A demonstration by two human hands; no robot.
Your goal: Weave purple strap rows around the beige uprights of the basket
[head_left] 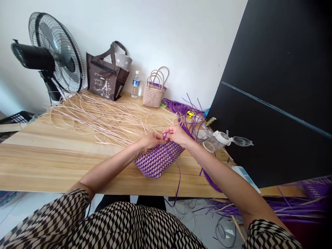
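A purple and beige woven basket [158, 159] lies tilted near the front of the wooden table, with long beige strips [103, 117] fanning out to its left and beyond it. At its upper edge, my left hand [153, 140] pinches a purple strip [165, 136]. Close beside it, my right hand [175, 134] has its fingertips closed on the same strip. The two hands almost touch. One loose purple end hangs from the basket past the table's front edge. My fingers partly cover the basket's rim.
Along the wall stand a dark tote bag [102, 76], a water bottle [135, 84] and a small beige woven basket [153, 94]. A fan [58, 55] is at the left. Purple strips [181, 107], a clear cup with a white lid [215, 141] and a black panel [280, 90] are at the right.
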